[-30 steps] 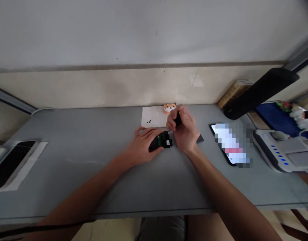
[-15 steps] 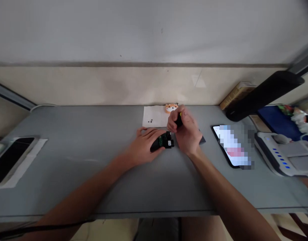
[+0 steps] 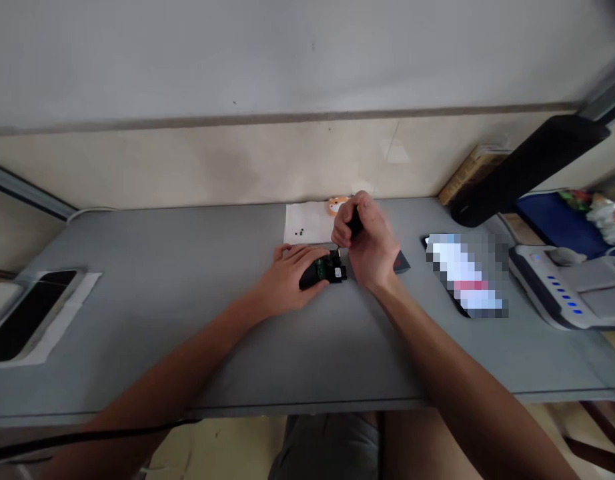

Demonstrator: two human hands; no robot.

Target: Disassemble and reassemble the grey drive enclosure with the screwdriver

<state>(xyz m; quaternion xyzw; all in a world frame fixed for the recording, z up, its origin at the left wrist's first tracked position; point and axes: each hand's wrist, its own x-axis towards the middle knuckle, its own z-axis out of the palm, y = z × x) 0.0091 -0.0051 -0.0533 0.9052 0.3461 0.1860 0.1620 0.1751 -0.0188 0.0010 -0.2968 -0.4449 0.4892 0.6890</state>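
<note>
My left hand is closed around an opened black computer mouse and steadies it on the grey desk. A green circuit board shows inside its shell. My right hand grips the black and yellow handle of a screwdriver in a fist, above and to the right of the mouse. Its lower end points down toward the mouse's far right part; whether the tip touches cannot be made out. Several tiny black screws lie on a white paper behind the mouse.
An orange and white animal-face item sits on the paper. Beside my right wrist lies a dark flat piece. Further right are a lit phone, a white device with blue lights and a black cylinder. A dark-screened device lies left.
The view has tilted slightly, so the desk and its things appear higher. Both hands keep their holds; the mouse stays in place on the desk.
</note>
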